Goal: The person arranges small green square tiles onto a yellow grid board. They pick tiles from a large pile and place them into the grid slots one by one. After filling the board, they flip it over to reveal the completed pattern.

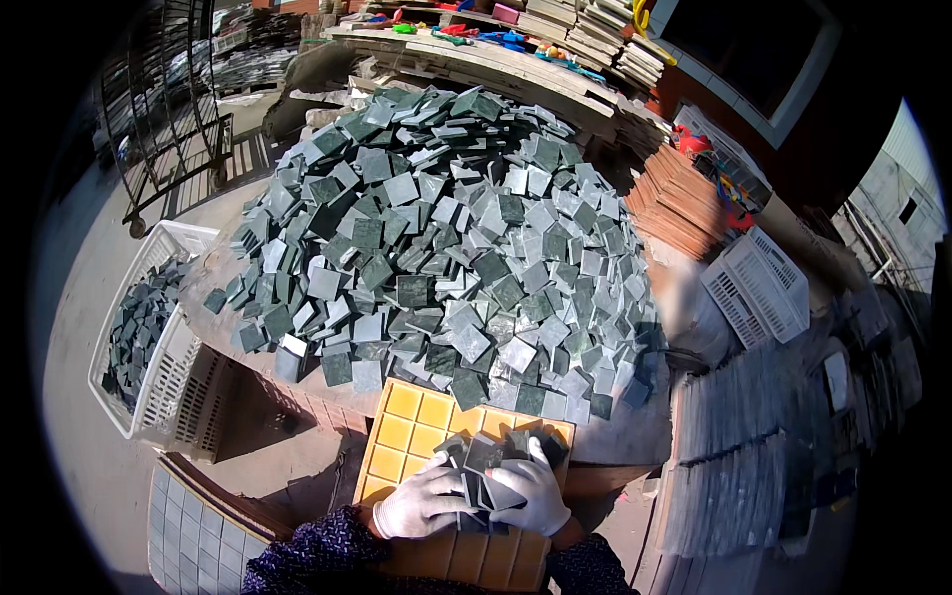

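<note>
My left hand (pixel 424 501) and my right hand (pixel 534 494), both in white gloves, are low in the middle over a yellow grid tray (pixel 404 401). Between them is a cluster of dark grey-green square stone tiles (pixel 484 454), some tilted and overlapping. The fingers of both hands curl against these tiles from either side. Some tiles under the hands are hidden. Several square compartments on the tray's left side show bare yellow. Just beyond the tray rises a large heap of loose square tiles (pixel 402 233).
At the left stands a white plastic crate (pixel 178 397) with tile pieces. A tiled sheet (pixel 193 531) lies at the lower left. Stacked grey slabs (pixel 729 446) and another white crate (pixel 759 288) are at the right. Reddish boards (pixel 676 198) lean beyond the heap. A metal cart (pixel 174 129) stands far left.
</note>
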`<state>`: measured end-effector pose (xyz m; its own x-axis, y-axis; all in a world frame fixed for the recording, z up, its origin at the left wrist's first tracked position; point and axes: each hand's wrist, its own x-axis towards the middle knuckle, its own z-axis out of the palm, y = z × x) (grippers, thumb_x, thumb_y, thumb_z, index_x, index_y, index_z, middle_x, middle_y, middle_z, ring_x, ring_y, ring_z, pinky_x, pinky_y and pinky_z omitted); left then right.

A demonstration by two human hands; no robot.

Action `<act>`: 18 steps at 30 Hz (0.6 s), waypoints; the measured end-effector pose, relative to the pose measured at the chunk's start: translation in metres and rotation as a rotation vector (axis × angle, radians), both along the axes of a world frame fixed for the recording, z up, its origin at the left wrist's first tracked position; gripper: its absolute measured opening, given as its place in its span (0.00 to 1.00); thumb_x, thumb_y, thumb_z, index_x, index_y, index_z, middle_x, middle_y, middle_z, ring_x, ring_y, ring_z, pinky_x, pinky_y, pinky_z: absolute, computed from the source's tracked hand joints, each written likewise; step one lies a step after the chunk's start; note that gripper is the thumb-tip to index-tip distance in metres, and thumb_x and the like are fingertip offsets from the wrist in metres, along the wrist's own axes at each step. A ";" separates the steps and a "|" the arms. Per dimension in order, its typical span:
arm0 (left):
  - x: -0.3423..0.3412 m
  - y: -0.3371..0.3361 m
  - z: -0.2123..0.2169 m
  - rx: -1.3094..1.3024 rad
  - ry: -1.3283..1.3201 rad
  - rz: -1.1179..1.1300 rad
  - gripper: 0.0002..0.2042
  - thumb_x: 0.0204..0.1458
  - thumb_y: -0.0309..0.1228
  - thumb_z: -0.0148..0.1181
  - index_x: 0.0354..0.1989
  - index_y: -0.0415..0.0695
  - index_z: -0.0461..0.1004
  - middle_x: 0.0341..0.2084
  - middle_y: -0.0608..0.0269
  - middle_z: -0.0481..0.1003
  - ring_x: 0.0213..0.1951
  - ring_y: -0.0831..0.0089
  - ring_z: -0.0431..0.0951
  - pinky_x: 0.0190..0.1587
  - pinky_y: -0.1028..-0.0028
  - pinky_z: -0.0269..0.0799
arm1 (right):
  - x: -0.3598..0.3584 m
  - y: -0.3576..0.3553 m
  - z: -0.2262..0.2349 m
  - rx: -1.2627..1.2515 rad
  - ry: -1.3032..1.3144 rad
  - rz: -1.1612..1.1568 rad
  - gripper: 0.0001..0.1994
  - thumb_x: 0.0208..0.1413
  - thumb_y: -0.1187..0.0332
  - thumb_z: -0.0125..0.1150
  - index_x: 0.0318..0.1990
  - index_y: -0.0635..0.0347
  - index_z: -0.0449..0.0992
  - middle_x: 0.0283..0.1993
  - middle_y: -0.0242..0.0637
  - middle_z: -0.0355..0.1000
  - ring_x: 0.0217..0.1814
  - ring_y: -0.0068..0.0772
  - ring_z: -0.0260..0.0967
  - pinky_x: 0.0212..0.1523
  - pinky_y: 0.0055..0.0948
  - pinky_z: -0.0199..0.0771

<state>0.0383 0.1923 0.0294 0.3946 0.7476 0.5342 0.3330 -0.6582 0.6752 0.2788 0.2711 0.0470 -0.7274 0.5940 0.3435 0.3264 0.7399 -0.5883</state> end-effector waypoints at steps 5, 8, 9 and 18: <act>-0.005 -0.046 0.023 -0.092 0.248 0.028 0.17 0.41 0.28 0.65 0.42 0.54 0.78 0.45 0.68 0.74 0.55 0.63 0.69 0.66 0.50 0.48 | 0.022 -0.068 -0.009 0.022 -0.027 -0.037 0.33 0.40 0.47 0.72 0.55 0.48 0.72 0.56 0.45 0.63 0.56 0.48 0.64 0.65 0.55 0.53; -0.007 -0.076 0.013 -0.147 0.218 0.237 0.18 0.40 0.32 0.67 0.44 0.52 0.77 0.46 0.64 0.72 0.57 0.60 0.67 0.64 0.48 0.50 | 0.021 -0.099 0.003 0.070 -0.118 -0.064 0.30 0.44 0.47 0.70 0.54 0.48 0.73 0.58 0.45 0.61 0.59 0.49 0.63 0.65 0.54 0.53; -0.008 -0.085 0.005 -0.177 0.194 0.306 0.18 0.40 0.33 0.67 0.44 0.51 0.77 0.46 0.64 0.72 0.57 0.60 0.67 0.64 0.47 0.51 | 0.024 -0.110 -0.002 0.047 -0.088 -0.048 0.30 0.44 0.47 0.70 0.54 0.47 0.73 0.59 0.45 0.61 0.59 0.48 0.62 0.65 0.54 0.53; 0.017 -0.070 -0.018 -0.048 0.640 0.301 0.34 0.44 0.56 0.62 0.61 0.57 0.67 0.63 0.57 0.61 0.66 0.43 0.54 0.62 0.31 0.39 | -0.011 -0.105 -0.043 0.171 -0.199 -0.016 0.22 0.52 0.53 0.63 0.53 0.48 0.73 0.61 0.41 0.63 0.65 0.46 0.58 0.67 0.55 0.50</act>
